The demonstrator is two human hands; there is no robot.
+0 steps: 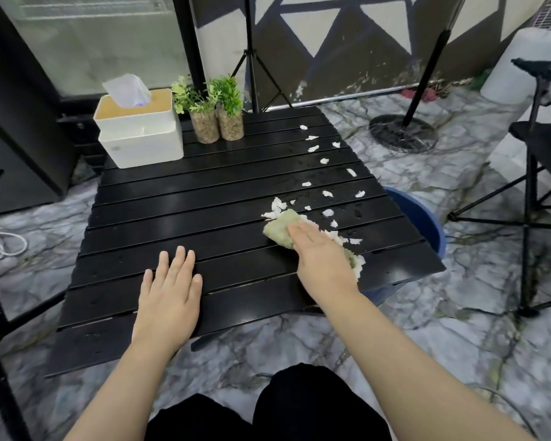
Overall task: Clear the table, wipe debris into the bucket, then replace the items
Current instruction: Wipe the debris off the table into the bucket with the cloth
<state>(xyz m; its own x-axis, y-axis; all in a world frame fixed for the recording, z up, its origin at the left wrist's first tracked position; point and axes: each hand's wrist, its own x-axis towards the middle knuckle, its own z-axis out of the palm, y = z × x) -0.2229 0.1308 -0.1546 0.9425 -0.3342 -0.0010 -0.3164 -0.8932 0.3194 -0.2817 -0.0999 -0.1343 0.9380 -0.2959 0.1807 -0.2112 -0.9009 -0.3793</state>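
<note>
- Table (pixel 204 198) of black slats fills the middle of our view, seen from above, with marbled floor (pixel 395 345) around it.
- Our left hand (pixel 169 294) lies flat on the near slats, fingers spread, holding nothing.
- Our right hand (pixel 323 259) presses palm-down on a pale green sponge (pixel 279 229) near the table's right edge, fingers laid flat over it.
- White scraps (pixel 326 213) trail along the right side, from the far edge to the sponge, some bunched against it.
- Blue bucket (pixel 422 218) stands on the floor just beside the right edge, partly hidden under it.
- At the far left corner sits a white tissue box (pixel 140 135); beside it, two small potted plants (pixel 217 113) stand touching each other.
</note>
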